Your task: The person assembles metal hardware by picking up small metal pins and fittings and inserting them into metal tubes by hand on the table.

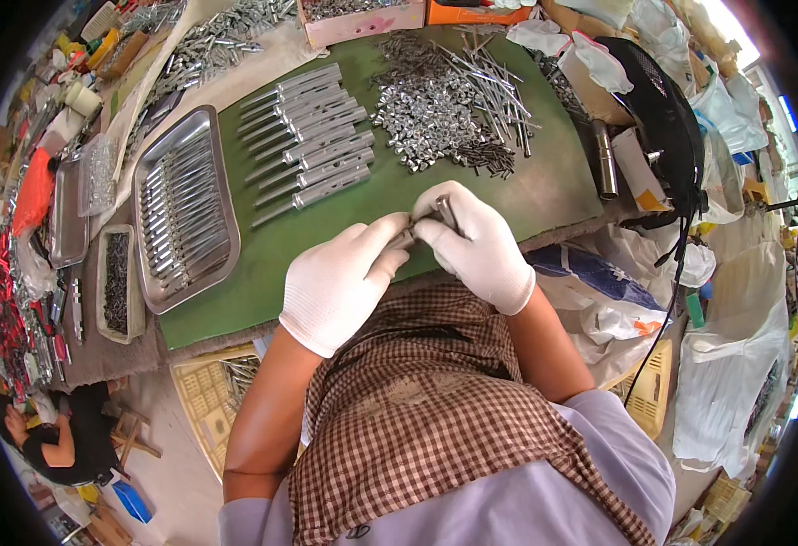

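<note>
in the head view, the white-gloved left hand [349,273] and right hand [476,241] meet over the near part of the green surface [262,273], fingertips together; the left pinches a small metal part [402,240], and the right closes around a metal piece [446,213]; whether these are joined i cannot tell; beyond lie lined-up metal rods [335,150] and, rightward, shiny fittings [422,123]; at left, a metal tray [232,232] holds more rods.
</note>
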Tool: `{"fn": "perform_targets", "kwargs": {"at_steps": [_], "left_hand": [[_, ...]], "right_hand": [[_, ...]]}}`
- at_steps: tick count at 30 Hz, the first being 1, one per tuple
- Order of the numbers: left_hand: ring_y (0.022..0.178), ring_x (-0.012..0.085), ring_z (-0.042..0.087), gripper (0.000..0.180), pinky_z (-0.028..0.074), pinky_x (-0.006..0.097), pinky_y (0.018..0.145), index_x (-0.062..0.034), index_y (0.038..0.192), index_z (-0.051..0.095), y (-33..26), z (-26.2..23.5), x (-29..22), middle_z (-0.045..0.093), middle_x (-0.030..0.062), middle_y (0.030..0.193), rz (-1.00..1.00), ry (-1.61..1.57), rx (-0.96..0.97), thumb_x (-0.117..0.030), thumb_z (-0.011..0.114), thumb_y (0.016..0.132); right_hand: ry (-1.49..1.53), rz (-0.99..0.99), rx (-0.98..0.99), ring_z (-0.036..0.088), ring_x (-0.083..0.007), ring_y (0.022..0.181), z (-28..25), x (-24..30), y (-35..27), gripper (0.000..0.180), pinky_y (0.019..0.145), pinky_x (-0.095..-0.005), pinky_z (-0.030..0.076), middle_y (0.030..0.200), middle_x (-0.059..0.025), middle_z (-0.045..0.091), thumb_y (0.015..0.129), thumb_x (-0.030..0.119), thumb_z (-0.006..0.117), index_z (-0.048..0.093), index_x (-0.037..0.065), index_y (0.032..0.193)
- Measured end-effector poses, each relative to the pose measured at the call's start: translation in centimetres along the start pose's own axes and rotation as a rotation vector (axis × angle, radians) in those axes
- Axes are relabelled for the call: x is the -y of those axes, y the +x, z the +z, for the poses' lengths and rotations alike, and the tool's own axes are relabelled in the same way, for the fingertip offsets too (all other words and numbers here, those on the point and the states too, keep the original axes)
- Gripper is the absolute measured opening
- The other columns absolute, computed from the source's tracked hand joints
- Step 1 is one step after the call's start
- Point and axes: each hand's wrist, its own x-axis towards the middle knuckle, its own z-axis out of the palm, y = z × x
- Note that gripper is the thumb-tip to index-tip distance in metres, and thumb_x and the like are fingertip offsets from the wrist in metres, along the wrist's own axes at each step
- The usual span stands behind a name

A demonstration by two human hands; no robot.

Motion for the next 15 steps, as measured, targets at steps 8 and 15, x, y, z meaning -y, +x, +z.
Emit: {"fn": "perform_targets", "kwargs": {"at_steps": [8, 15], "left_hand": [[0.073, 0.0262, 0.066, 0.027, 0.053, 0.035, 0.064, -0.0208, 0.113, 0.069, 0.1, -0.1, -0.1, 0.066, 0.0063, 0.085, -0.027, 0.010, -0.029, -0.019, 0.068, 0.086], [0.070, 0.0255, 0.065, 0.028, 0.052, 0.035, 0.062, -0.0219, 0.114, 0.068, -0.1, 0.3, -0.4, 0.063, 0.0058, 0.079, -0.018, 0.099, -0.034, -0.020, 0.069, 0.086]], "right_hand": [[0.025, 0.017, -0.044, 0.047, -0.0083, 0.072, -1.1, -0.1, 0.3, 0.010, 0.069, -0.0250, 0.045, 0.079, -0.0004, 0.054, 0.091, 0.006, 0.064, 0.061, 0.003, 0.100], [-0.149, -0.012, 0.074, 0.053, -0.0094, 0.073, -2.4, 0.1, 1.1, 0.012, 0.070, -0.0260, 0.047, 0.080, -0.0034, 0.062, 0.092, 0.011, 0.065, 0.063, 0.002, 0.099]]}}
